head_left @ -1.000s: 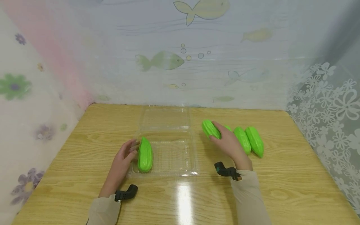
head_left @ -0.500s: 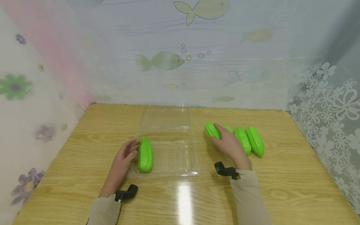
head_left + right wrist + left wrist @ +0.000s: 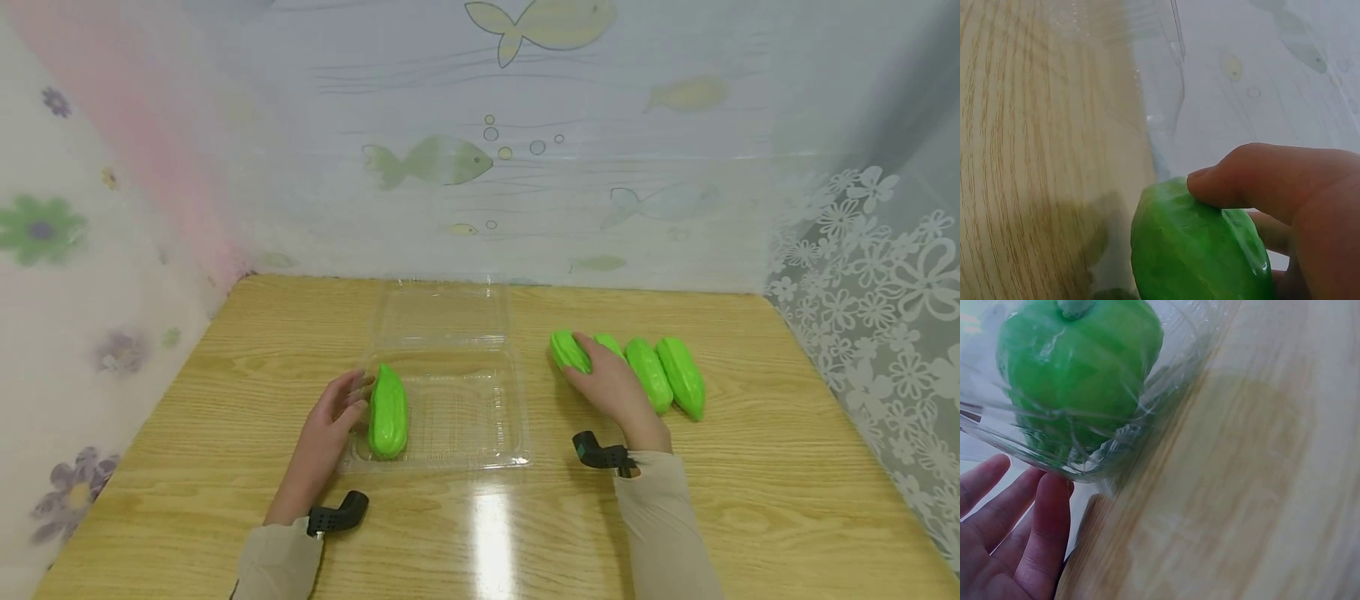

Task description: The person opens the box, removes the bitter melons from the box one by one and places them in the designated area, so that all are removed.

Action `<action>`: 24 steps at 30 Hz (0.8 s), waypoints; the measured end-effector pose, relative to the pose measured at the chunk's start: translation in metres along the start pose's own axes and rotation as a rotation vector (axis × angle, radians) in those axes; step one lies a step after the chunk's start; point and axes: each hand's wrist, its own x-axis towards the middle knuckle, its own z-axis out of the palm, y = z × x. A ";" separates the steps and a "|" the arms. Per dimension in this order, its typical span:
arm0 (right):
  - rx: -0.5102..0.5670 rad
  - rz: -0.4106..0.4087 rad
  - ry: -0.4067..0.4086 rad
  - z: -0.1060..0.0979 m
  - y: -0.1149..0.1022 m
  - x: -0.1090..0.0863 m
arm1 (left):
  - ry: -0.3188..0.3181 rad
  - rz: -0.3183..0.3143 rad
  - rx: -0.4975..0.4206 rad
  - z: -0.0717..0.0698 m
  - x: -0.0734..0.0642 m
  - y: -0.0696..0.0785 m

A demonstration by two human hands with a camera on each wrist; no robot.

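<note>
A hinged clear plastic box (image 3: pixel 457 462) lies with its lid (image 3: pixel 442 312) folded back on the wooden table. Inside at its left lies a bright green, ridged bitter melon (image 3: pixel 387 414), pointed end away from me. My left hand (image 3: pixel 326 421) is at the box's left side; in the left wrist view its slightly bent fingertips (image 3: pixel 1052 494) touch the clear wall beneath the green shape. To the right of the box, my right hand (image 3: pixel 611 387) grips another bitter melon (image 3: pixel 567 351), its thumb (image 3: pixel 1235 181) on top in the right wrist view. The palm hides this one's near end.
Two more bitter melons (image 3: pixel 648 375) (image 3: pixel 681 377) lie side by side just right of the right hand, and another green one (image 3: pixel 608 342) is mostly hidden behind it. A patterned curtain (image 3: pixel 525 217) hangs along the table's back edge.
My right hand and the bitter melon in it have shifted slightly right and down toward the row of other melons. My left hand and the box have stayed put.
</note>
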 end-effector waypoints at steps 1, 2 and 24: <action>0.000 0.001 -0.002 0.000 0.000 0.000 | 0.001 0.001 -0.002 0.000 0.000 0.000; -0.002 0.002 -0.005 0.000 0.000 0.000 | 0.002 0.001 -0.001 0.000 0.000 0.000; -0.066 0.017 -0.026 0.005 -0.002 0.000 | 0.015 -0.019 -0.014 0.002 -0.001 0.000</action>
